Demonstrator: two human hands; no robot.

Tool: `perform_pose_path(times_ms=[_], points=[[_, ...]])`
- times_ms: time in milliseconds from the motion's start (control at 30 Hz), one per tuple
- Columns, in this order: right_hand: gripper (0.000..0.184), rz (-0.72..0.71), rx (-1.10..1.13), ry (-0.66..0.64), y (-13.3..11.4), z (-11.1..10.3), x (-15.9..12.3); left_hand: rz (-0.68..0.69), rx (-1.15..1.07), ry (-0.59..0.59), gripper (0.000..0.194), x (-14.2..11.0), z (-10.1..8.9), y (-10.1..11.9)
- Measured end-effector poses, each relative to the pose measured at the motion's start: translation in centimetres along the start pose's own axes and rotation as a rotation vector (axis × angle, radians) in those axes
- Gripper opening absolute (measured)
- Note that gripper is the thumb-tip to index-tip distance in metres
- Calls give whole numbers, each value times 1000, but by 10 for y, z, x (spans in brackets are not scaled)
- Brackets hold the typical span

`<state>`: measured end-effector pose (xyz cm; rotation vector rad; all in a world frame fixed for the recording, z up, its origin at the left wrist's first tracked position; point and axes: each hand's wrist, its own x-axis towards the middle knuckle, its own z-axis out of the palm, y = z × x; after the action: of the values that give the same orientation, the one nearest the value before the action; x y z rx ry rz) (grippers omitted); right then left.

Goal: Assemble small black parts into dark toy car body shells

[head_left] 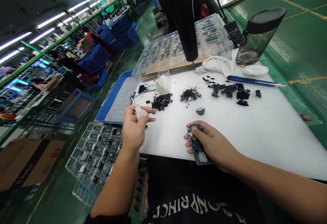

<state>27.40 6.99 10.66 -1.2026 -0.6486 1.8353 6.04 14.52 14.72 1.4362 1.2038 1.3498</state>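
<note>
My left hand (134, 127) is closed around a small translucent white bottle (139, 110) with a thin tip pointing up and left; the fingers cover part of it. In my right hand (211, 140) is a dark grey oblong plastic housing (196, 144), with a rounded upper end and an opening near its lower end. It is tilted over the table's front edge, my thumb on its inner face. A small dark grey curved part (200, 111) lies just beyond it. Farther back are a heap of tiny black pieces (190, 94) and a heap of small black parts (162, 102).
Larger black pieces (227, 89), a blue pen (255, 80), a white case (255, 70) and a bottle (259, 36) occupy the white table's (276, 128) right side. A black tube (187, 23) hangs above. Parts trays (97, 149) stand left; a clear tray (176, 46) lies behind.
</note>
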Motion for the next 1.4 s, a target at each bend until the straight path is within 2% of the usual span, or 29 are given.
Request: perform_pose_path(times_ms=[133, 267, 367, 467, 600, 733, 833, 967, 1033, 1100, 1167, 1267, 1333, 1400], points=[[18, 0, -43, 7, -2, 0, -1, -90, -24, -19, 24, 25, 15, 1], [22, -11, -41, -8, 3, -4, 2, -115, 33, 34, 28, 62, 30, -14], [23, -18, -39, -8, 7, -5, 4, -91, 203, 48, 35, 91, 36, -28], [24, -18, -17, -15, 8, -5, 4, 13, 440, 126, 41, 113, 37, -34], [23, -4, 21, -26, 8, -4, 3, 24, 553, 134, 39, 129, 37, -36], [23, -3, 30, -23, 8, -3, 4, 18, 572, 130, 26, 135, 37, -48], [23, -10, 34, -20, 8, -3, 4, 45, 580, 144, 28, 136, 31, -51], [19, -8, 20, -21, 7, -1, 3, 221, 614, 252, 28, 125, 18, -32], [18, -7, 23, -27, 7, -1, 2, 352, 622, 315, 26, 109, 14, -14], [18, -10, 18, -31, 7, -1, 2, 436, 582, 311, 23, 84, 17, 4], [19, -13, 12, -31, 8, -1, 2, 454, 468, 206, 21, 56, 24, 18], [19, -17, 11, -28, 9, -2, 3, 349, 240, -61, 20, 18, 39, 29], [19, -27, 7, -28, 9, -2, 2, 266, 177, -177, 20, 2, 47, 30], [20, -45, 2, -33, 9, -2, 3, 213, 193, -232, 19, -5, 53, 27]])
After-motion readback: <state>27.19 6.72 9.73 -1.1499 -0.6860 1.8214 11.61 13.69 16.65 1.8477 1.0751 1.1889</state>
